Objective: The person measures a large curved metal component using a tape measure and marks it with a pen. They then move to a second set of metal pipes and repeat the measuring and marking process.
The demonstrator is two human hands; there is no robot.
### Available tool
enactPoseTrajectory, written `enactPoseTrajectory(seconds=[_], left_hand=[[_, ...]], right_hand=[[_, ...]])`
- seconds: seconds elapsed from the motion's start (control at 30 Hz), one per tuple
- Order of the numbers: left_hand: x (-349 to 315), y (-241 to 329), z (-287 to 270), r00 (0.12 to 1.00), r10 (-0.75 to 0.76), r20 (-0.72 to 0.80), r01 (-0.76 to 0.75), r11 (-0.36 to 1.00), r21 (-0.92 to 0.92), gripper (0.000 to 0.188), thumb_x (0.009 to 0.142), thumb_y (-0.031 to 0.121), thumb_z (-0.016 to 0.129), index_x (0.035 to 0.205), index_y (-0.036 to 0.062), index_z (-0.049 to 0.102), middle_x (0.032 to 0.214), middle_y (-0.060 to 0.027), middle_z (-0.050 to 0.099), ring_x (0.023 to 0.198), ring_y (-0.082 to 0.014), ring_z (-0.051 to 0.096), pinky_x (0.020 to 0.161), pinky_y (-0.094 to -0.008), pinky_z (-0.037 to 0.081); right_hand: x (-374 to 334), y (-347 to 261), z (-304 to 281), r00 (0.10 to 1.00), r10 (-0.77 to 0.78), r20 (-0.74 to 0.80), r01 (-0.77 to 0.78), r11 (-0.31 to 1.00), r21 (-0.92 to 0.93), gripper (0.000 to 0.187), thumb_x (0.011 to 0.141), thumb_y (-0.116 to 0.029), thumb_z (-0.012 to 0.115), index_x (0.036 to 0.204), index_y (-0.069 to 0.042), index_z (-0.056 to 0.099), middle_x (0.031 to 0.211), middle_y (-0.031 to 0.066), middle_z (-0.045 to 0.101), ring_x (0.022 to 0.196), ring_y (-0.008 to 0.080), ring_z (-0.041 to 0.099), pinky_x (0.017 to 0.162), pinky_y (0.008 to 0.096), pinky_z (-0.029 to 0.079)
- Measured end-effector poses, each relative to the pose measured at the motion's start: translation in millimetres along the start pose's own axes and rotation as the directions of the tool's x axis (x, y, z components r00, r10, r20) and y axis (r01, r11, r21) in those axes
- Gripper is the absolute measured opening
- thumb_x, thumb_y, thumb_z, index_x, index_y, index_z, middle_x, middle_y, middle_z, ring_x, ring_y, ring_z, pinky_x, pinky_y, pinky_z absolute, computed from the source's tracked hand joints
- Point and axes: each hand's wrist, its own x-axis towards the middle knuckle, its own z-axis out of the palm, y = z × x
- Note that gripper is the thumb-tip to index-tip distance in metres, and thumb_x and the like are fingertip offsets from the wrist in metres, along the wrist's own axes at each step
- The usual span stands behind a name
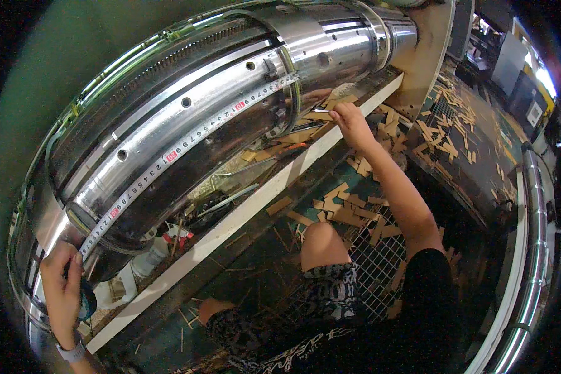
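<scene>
A tape measure's white blade (174, 156) lies stretched along a large shiny metal roller (224, 84). Its far end rests by a raised band (291, 81) around the roller. At the near left, my left hand (62, 280) is closed on the tape measure, whose dark case (87, 302) shows partly below the fingers. My right hand (353, 128) is over the white beam at the roller's right side, fingers pinched on a slim silver stick-like tool (321, 111). That tool points left, toward the roller; its exact kind is unclear.
A long white beam (230, 230) runs beside the roller. Cardboard scraps (349, 209) litter the floor and metal grating (380, 249). More scraps (445, 134) cover a dark platform at right. Another shiny roller (533, 249) stands at the right edge. My knee (325, 243) is bent below.
</scene>
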Motion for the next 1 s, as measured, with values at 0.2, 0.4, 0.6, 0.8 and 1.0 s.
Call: enactPoseTrajectory(seconds=[0.2, 0.4, 0.6, 0.8, 1.0], left_hand=[[3, 3, -5, 0.999, 0.023, 0.041, -0.023, 1.0, -0.004, 0.013, 0.077, 0.003, 0.05, 0.069, -0.003, 0.041, 0.061, -0.0136, 0.038, 0.055, -0.0233, 0.038, 0.053, -0.0326, 0.031], [3, 2, -3, 1.0, -0.001, 0.032, 0.001, 1.0, -0.019, 0.013, 0.077, 0.003, 0.05, 0.069, -0.0027, 0.041, 0.06, -0.0133, 0.038, 0.054, -0.023, 0.037, 0.052, -0.0321, 0.031], [1, 1, -5, 0.999, 0.043, 0.022, -0.042, 0.999, -0.029, 0.012, 0.076, 0.002, 0.05, 0.069, -0.0028, 0.041, 0.06, -0.0134, 0.038, 0.053, -0.0228, 0.037, 0.051, -0.0313, 0.031], [4, 7, -5, 0.999, 0.025, 0.044, -0.023, 0.999, -0.049, 0.011, 0.076, 0.002, 0.05, 0.069, -0.0023, 0.043, 0.058, -0.0129, 0.039, 0.052, -0.0218, 0.037, 0.05, -0.0308, 0.031], [5, -3, -1, 0.999, 0.0, 0.046, 0.002, 0.999, -0.038, 0.013, 0.077, 0.004, 0.051, 0.069, -0.0016, 0.043, 0.059, -0.0125, 0.039, 0.053, -0.0227, 0.037, 0.051, -0.0318, 0.03]], right_hand=[[20, 20, -7, 0.978, -0.111, 0.18, 0.125, 0.99, -0.068, 0.015, 0.085, -0.017, 0.048, 0.092, -0.005, 0.05, 0.084, 0.0135, 0.047, 0.082, 0.0324, 0.045, 0.074, 0.0402, 0.037], [27, 22, -13, 0.95, -0.197, 0.243, 0.211, 0.977, -0.033, 0.019, 0.086, -0.022, 0.046, 0.099, -0.008, 0.048, 0.091, 0.0128, 0.047, 0.089, 0.0324, 0.046, 0.078, 0.0414, 0.038], [11, 16, -1, 0.978, -0.037, 0.205, 0.033, 0.999, 0.024, 0.021, 0.086, -0.025, 0.047, 0.083, -0.005, 0.05, 0.075, 0.0143, 0.052, 0.074, 0.0336, 0.051, 0.064, 0.0421, 0.041], [-43, -58, 32, 0.87, 0.437, 0.227, -0.491, 0.735, 0.468, 0.033, 0.092, -0.028, 0.038, 0.076, -0.001, 0.048, 0.055, 0.0104, 0.052, 0.047, 0.0225, 0.05, 0.047, 0.0349, 0.04], [-40, -89, 36, 0.715, 0.611, 0.339, -0.514, 0.13, 0.848, 0.031, 0.092, -0.031, 0.04, 0.071, -0.008, 0.043, 0.052, -0.0027, 0.036, 0.041, 0.0063, 0.03, 0.036, 0.0213, 0.025]])
